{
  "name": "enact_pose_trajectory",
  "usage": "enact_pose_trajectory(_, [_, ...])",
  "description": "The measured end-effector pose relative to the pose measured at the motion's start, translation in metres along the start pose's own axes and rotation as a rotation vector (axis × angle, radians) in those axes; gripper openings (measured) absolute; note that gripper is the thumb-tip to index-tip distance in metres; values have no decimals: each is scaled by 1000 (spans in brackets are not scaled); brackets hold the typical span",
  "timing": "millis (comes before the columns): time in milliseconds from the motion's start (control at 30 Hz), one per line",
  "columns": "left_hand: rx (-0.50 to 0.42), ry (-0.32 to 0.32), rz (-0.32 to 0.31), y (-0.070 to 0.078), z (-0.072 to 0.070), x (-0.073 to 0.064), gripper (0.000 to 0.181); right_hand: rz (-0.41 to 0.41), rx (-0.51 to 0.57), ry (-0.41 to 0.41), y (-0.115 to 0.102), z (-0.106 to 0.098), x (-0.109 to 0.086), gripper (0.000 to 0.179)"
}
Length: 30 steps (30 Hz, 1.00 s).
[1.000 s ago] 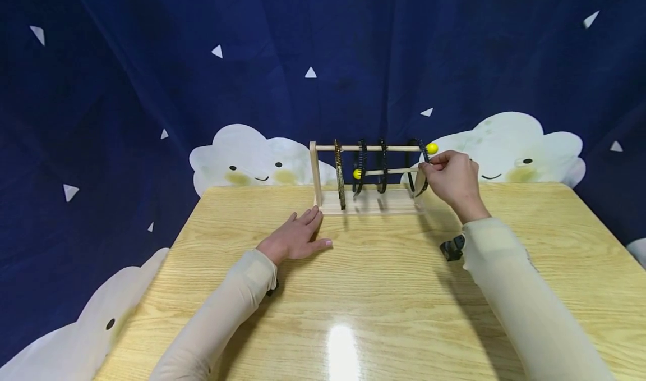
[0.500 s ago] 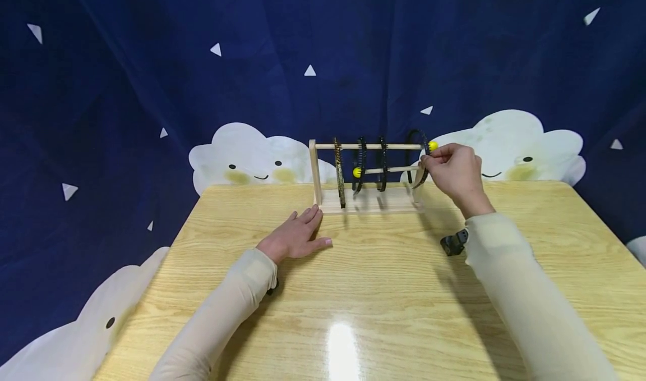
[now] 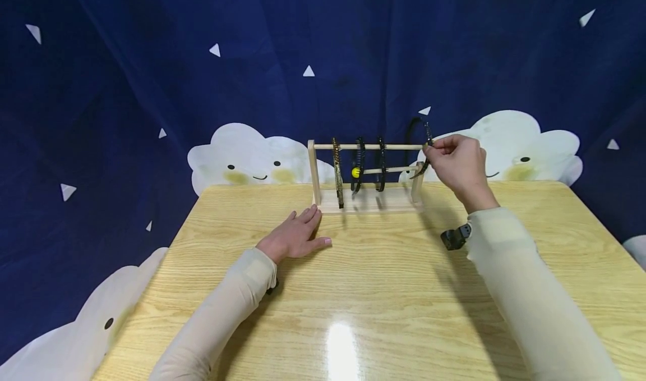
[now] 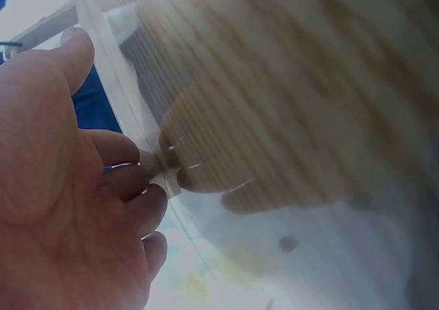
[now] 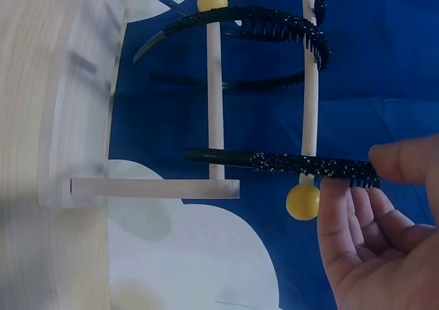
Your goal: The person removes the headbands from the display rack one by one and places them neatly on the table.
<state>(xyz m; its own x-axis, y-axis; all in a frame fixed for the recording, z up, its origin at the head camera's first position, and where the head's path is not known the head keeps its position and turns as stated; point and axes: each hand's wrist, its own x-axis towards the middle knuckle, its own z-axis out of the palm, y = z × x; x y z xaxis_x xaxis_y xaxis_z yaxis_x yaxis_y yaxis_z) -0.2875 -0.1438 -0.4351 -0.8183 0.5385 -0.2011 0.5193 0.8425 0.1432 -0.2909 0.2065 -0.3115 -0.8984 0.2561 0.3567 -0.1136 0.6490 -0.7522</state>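
My right hand (image 3: 456, 168) pinches a black glittery headband (image 3: 428, 134) between thumb and fingers, at the right end of a wooden rack (image 3: 315, 173). In the right wrist view that headband (image 5: 281, 163) crosses the upper rod (image 5: 311, 104), just inside its yellow end ball (image 5: 302, 201). A gold headband (image 3: 338, 173) and two black headbands (image 3: 382, 165) hang from the same rod further left. My left hand (image 3: 295, 238) lies with fingers extended on the table, fingertips at the left end of the rack's base (image 3: 370, 201).
A lower rod with a yellow ball (image 3: 355, 172) on its left end runs from the rack's short right post (image 3: 418, 184). The rack stands near the back of the wood-grain table (image 3: 383, 285). Behind it hangs a dark blue curtain (image 3: 353, 44) with clouds printed on it.
My right hand has risen and shifted slightly right with the black headband, whose top now stands higher above the upper rod. My left hand has stayed in place.
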Motion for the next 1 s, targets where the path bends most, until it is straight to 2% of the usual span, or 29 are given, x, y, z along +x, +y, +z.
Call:
enact_pose_trajectory(367, [6,-2,-14,2,-1,0,88,-12,56,8,-7,-4,2,34])
enact_pose_trajectory(533, [18,-3,-14,3,-2,0,88,6,92,-14,-9,-8,3,36])
enact_pose_trajectory(667, [23,-7,-16,3,-2,0,88,15,117,1,-12,-10,3,35])
enact_pose_trajectory(1000, [26,-10,-21,3,-2,2,88,44,253,27,-18,-18,7,28])
